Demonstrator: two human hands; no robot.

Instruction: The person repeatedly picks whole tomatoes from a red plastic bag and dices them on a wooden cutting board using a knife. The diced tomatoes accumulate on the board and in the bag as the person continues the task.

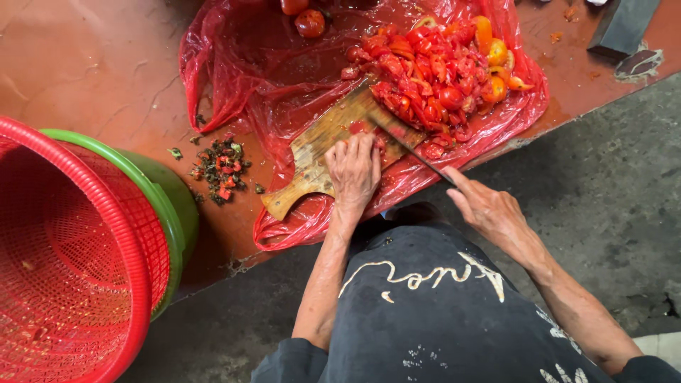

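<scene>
The person crouches over a wooden cutting board (323, 152) that lies slanted on a red plastic sheet (234, 64), its handle end pointing toward seven o'clock. The left hand (352, 170) lies flat on the board, fingers side by side and pressed down near a small red tomato piece (358, 127) just at its fingertips, at twelve o'clock from the hand. The right hand (489, 209) sits at four o'clock from the board, fingers curled shut around the handle of a knife (408, 145), forefinger stretched along it; the thin dark blade runs toward ten o'clock across the upper end of the board and touches it beside the left fingertips. Beyond the board, at one o'clock, a heap of cut tomatoes (433, 71) spreads over the plastic, mostly red with a few orange ones at its right edge. Two whole tomatoes (310, 23) rest at the top of the sheet, near twelve o'clock. To the board's nine o'clock, off the plastic on the reddish floor (92, 64), lies a small pile of dark stems and scraps (220, 167). Farther out at eight o'clock stands a red mesh basket (71, 262) nested in a green tub (174, 206). A dark block (624, 25) sits at the far two o'clock corner.
</scene>
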